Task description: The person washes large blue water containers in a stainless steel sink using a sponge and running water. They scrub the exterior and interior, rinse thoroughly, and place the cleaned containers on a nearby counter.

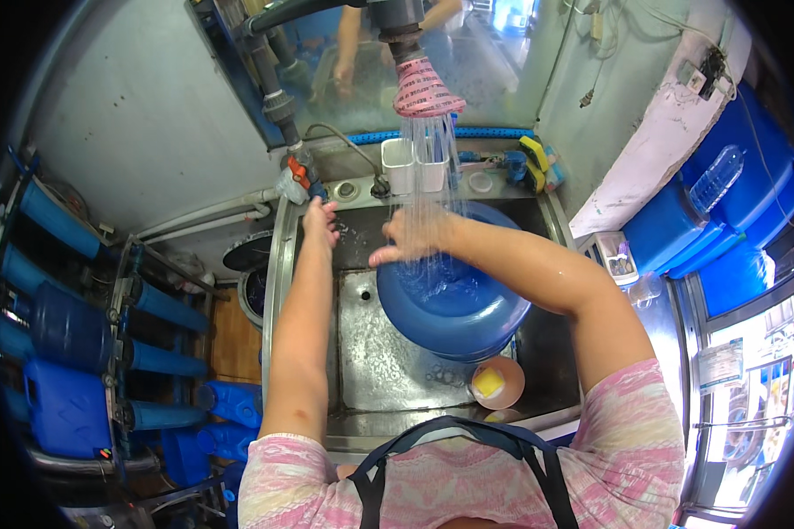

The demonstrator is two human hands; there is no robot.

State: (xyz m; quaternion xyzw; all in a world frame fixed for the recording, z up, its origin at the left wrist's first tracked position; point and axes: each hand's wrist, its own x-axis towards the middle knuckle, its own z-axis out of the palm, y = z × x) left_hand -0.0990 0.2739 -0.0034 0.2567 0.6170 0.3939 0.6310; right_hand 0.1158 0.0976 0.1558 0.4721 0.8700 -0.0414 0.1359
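Note:
A large blue water jug (pixel 450 309) sits in the metal sink (pixel 362 353) under falling water. The water pours from a shower outlet (pixel 425 88) wrapped in pink printed material. My right hand (pixel 412 234) lies over the top of the jug in the stream, its fingers apart; splashing water partly hides it. Just below an orange-handled valve (pixel 298 173) on the pipe, my left hand (pixel 321 220) is held with fingers apart and nothing in it. Whether it touches the valve I cannot tell.
A pinkish bowl (pixel 506 381) with a yellow sponge stands in the sink beside the jug. White containers (pixel 398 167) and yellow-black brushes (pixel 533 167) sit on the back ledge. Blue jugs and containers (pixel 66 406) crowd the left; large blue containers (pixel 670 231) stand at right.

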